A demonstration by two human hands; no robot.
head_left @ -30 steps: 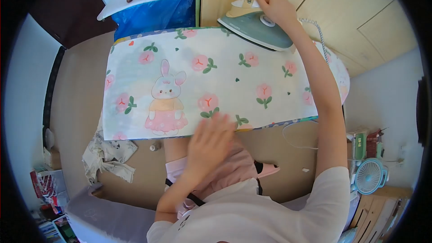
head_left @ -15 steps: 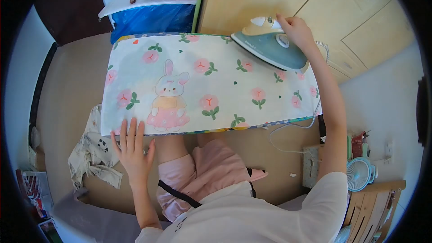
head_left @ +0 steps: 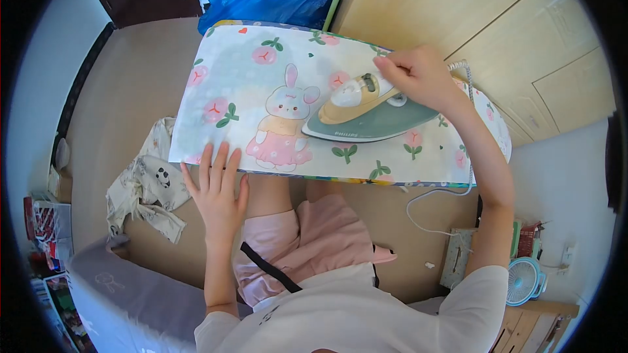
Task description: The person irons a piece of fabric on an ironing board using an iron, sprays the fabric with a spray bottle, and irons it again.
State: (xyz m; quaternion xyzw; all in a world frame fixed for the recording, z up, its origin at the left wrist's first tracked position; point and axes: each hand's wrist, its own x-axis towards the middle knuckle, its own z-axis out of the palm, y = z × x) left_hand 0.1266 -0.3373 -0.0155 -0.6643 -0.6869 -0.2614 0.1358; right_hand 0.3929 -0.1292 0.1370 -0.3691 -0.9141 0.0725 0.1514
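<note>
Between far and near edges of ironing board (head_left: 320,178), iron (head_left: 366,121) gripped by right hand (head_left: 422,78), fingers curled round handle; cloth (head_left: 226,75) touched by left hand (head_left: 218,199), fingers spread; basket (head_left: 52,225) contents unclear.

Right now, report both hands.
Left hand: open, fingers spread at the printed cloth's near edge.
Right hand: closed around the iron's handle.
</note>
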